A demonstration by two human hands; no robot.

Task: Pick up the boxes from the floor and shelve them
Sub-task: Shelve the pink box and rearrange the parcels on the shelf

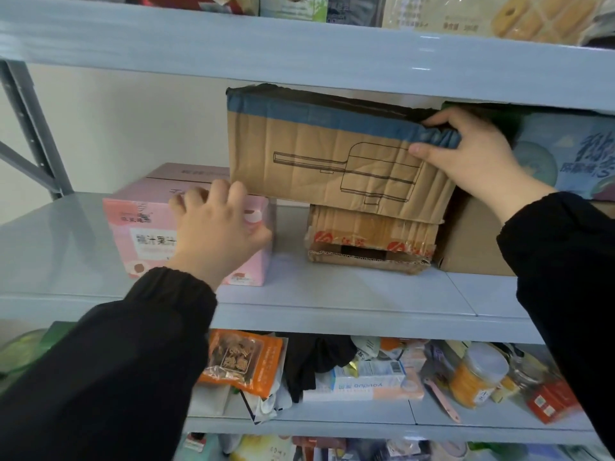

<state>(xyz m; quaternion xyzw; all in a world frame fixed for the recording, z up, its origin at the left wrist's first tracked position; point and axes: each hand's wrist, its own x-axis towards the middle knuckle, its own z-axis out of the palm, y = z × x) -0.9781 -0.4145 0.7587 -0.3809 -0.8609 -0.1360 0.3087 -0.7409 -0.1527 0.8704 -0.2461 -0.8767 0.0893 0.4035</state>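
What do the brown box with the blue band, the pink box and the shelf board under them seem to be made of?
Brown box: corrugated cardboard, matt, judging by its creased, ribbed face. Pink box: probably printed carton, slightly glossy. Shelf board: likely painted metal, smooth; it shows soft reflections.

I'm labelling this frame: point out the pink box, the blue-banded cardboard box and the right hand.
pink box (136,237): head view, front face.
blue-banded cardboard box (299,161): head view, front face.
right hand (472,161): head view, back of the hand.
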